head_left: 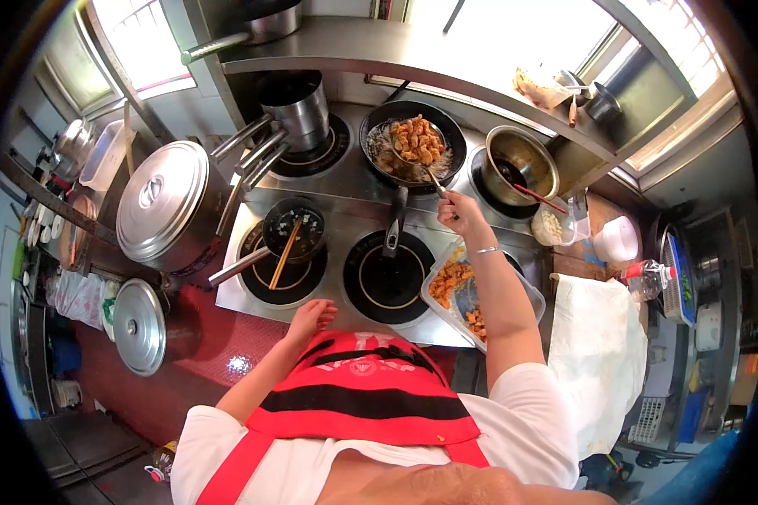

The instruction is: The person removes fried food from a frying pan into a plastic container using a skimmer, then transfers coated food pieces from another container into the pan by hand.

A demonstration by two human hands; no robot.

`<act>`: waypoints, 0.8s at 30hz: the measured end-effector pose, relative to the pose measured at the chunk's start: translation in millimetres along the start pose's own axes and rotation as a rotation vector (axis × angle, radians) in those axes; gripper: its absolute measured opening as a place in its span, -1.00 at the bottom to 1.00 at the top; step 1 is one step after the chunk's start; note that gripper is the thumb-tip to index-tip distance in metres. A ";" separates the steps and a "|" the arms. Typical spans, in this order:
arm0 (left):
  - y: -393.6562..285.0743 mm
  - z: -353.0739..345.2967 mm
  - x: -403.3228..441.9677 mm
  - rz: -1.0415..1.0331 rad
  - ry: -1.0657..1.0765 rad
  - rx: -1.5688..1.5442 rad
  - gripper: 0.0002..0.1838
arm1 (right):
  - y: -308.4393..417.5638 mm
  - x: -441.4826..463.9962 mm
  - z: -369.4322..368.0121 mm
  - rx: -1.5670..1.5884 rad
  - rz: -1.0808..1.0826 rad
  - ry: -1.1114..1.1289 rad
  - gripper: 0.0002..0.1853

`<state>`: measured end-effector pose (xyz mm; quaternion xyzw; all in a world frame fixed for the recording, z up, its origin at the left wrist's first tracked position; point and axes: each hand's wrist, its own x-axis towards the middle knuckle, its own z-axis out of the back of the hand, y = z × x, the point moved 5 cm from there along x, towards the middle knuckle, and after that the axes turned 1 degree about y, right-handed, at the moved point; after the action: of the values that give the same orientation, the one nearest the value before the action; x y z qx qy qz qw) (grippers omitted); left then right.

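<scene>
My right hand (pixel 461 212) grips the handle of a metal skimmer (pixel 434 178). Browned fried pieces (pixel 418 139), which look like battered meat, are heaped on it and cover most of its bowl. The skimmer is over a black frying pan (pixel 456 126) with bubbling oil, whose handle points toward me. Beneath my right forearm sits a clear plastic tub (pixel 528 296) with more orange-brown pieces. My left hand (pixel 314 317) hangs at the stove's front edge with loosely extended fingers, holding nothing.
A small pan (pixel 269 229) with chopsticks (pixel 286 252) across it sits at front left. Stacked saucepans (pixel 299 109) stand behind it. A large lidded pot (pixel 164 202) is on the left, a steel bowl (pixel 522 151) at back right. A metal shelf (pixel 396 46) overhangs the stove.
</scene>
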<state>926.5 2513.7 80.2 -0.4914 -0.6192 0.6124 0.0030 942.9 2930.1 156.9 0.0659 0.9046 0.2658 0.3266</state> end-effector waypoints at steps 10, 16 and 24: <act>10.7 0.5 -17.3 0.002 -0.062 -0.139 -0.73 | -4.1 -3.2 -5.8 -0.087 0.063 -0.018 -0.70; 18.3 2.5 -22.3 0.016 -0.048 -0.140 -0.72 | -14.8 -4.2 -3.2 -0.037 0.065 0.026 -0.95; 27.3 3.1 -24.3 0.029 -0.026 -0.113 -0.72 | -14.0 -1.5 -17.7 0.254 -0.040 0.309 -0.96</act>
<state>953.7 2490.1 73.2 -0.4918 -0.6457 0.5827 -0.0415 933.8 2910.0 161.8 0.0472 0.9713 0.1502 0.1782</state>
